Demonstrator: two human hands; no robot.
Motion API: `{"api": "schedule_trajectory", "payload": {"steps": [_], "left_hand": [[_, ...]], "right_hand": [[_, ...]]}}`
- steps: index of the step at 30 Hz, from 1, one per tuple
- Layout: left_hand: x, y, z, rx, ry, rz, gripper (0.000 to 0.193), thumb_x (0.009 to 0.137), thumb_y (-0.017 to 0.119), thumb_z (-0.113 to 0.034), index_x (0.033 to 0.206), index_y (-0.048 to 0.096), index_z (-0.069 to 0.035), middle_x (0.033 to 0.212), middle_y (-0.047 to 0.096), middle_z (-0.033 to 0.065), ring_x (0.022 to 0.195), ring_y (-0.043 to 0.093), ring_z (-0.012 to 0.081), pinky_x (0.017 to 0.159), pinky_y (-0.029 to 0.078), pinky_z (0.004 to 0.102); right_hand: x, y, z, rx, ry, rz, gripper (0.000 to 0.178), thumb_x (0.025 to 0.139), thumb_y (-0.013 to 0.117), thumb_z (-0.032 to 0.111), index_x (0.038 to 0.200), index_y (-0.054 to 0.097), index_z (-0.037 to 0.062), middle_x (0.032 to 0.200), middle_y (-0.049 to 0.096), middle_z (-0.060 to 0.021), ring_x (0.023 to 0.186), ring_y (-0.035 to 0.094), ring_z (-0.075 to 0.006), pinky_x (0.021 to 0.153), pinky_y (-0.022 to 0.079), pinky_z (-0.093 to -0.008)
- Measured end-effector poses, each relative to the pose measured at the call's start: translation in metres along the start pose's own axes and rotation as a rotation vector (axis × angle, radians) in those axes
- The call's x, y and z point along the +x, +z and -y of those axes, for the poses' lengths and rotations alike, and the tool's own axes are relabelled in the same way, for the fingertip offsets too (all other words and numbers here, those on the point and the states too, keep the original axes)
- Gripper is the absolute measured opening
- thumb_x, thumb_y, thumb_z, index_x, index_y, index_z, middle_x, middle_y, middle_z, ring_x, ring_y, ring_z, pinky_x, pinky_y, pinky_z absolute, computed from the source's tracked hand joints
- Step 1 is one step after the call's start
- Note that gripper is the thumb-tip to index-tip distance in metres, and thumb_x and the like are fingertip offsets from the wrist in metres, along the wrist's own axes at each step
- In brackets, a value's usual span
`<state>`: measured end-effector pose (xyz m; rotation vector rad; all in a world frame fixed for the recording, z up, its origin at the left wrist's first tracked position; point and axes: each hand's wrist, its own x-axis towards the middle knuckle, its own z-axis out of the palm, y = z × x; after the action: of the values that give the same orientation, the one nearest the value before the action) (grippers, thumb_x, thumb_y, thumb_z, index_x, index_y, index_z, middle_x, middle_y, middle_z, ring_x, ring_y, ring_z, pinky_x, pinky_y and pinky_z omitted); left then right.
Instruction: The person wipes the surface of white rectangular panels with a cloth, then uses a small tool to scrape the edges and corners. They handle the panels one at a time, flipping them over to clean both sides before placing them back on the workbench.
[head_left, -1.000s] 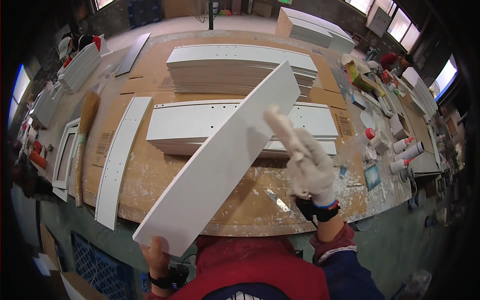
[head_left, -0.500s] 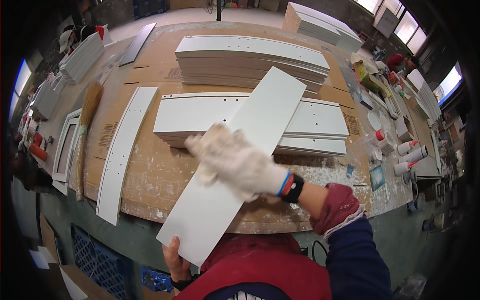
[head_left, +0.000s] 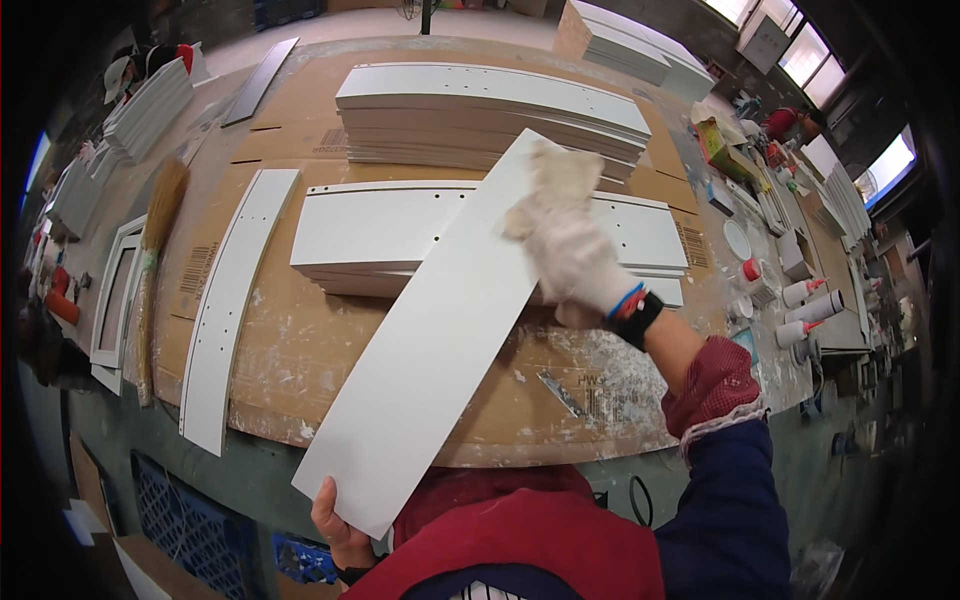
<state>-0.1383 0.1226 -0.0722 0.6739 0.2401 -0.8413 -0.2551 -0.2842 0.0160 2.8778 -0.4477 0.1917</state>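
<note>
A long plain white panel [head_left: 425,335] slants across the stacked boards, its near end out over the table edge. My bare left hand [head_left: 342,528] grips that near corner, thumb on top and the other fingers hidden beneath. My right hand [head_left: 575,255], in a whitish glove, is at the far end of the panel. It is closed on a pale cloth [head_left: 566,174] that lies against the panel's right edge; glove and cloth blur together somewhat. Under the panel is a low stack of white drilled boards [head_left: 365,222].
Behind stands a taller stack of white boards [head_left: 490,88]. To the left lie a single drilled board [head_left: 235,300], a straw broom [head_left: 160,215] and a white frame [head_left: 115,300]. Glue bottles [head_left: 800,332] and clutter line the right side. Cardboard [head_left: 330,385] covers the table. Other people work farther off.
My right hand with the cloth has swept from the panel's middle away from me to its far end. The left hand keeps its grip on the near corner.
</note>
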Motion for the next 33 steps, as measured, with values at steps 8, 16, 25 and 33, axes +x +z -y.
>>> {"api": "schedule_trajectory", "payload": {"steps": [8, 16, 25, 33], "left_hand": [[0.001, -0.015, 0.001, 0.077, 0.034, 0.048, 0.052, 0.084, 0.05, -0.011, 0.132, 0.036, 0.003, 0.126, 0.049, 0.0178, 0.114, 0.051, 0.0307, 0.097, 0.042, 0.0433], [0.01, -0.033, 0.002, 0.097, 0.082, 0.035, 0.052, 0.082, 0.052, -0.009, 0.13, 0.037, 0.005, 0.124, 0.05, 0.0185, 0.112, 0.052, 0.0307, 0.095, 0.043, 0.0426], [0.005, -0.039, -0.002, 0.12, 0.096, 0.006, 0.052, 0.082, 0.052, -0.008, 0.13, 0.037, 0.005, 0.123, 0.05, 0.0189, 0.111, 0.053, 0.0306, 0.095, 0.044, 0.042], [0.015, -0.033, 0.0, 0.081, 0.107, 0.043, 0.053, 0.082, 0.053, -0.009, 0.131, 0.037, 0.004, 0.124, 0.049, 0.0186, 0.113, 0.051, 0.0304, 0.097, 0.042, 0.0422]], "right_hand": [[-0.018, -0.015, 0.078, 0.47, -0.372, -0.243, 0.06, 0.049, 0.067, 0.006, 0.109, 0.058, 0.0109, 0.126, 0.052, -0.0137, 0.114, 0.053, -0.0272, 0.093, 0.047, -0.0364], [0.027, 0.012, -0.089, 0.286, 0.315, -0.062, 0.025, 0.081, 0.055, 0.014, 0.103, 0.054, 0.0026, 0.088, 0.057, -0.0145, 0.085, 0.057, -0.0237, 0.082, 0.048, -0.0301], [-0.013, -0.004, 0.02, 0.161, -0.317, -0.094, 0.063, 0.067, 0.058, 0.01, 0.128, 0.044, 0.0021, 0.13, 0.046, -0.0192, 0.125, 0.042, -0.026, 0.102, 0.037, -0.0326], [0.024, -0.035, -0.136, 0.493, 0.672, -0.134, 0.037, 0.081, 0.057, 0.004, 0.118, 0.056, 0.0032, 0.095, 0.062, -0.0071, 0.085, 0.058, -0.0171, 0.076, 0.047, -0.0262]]}}
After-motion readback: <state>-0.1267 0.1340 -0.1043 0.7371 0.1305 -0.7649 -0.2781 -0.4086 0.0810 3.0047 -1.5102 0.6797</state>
